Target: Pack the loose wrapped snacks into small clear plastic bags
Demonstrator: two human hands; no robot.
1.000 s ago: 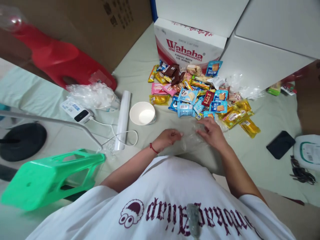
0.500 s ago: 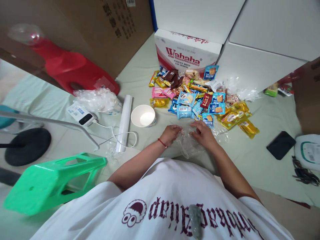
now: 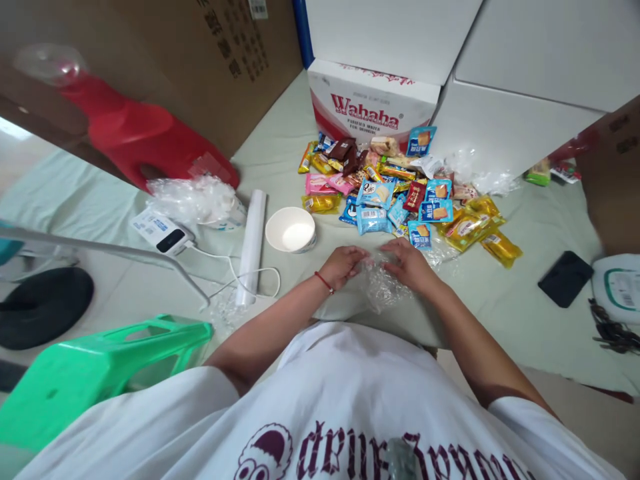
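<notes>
A green stool point(image 3: 95, 373) lies at the far left, then a plastic roll point(image 3: 253, 243) and an empty white bowl point(image 3: 291, 230) on the floor. The left hand point(image 3: 343, 265) and right hand point(image 3: 410, 265) both pinch a crumpled clear plastic bag point(image 3: 380, 285) between them. The bag looks empty; the snack packets point(image 3: 400, 193) lie loose beyond, none packed.

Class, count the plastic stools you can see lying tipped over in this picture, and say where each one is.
2. The red stool lies at the far left by the brown cardboard box; the green stool lies near left, beside the person's left arm.
</notes>
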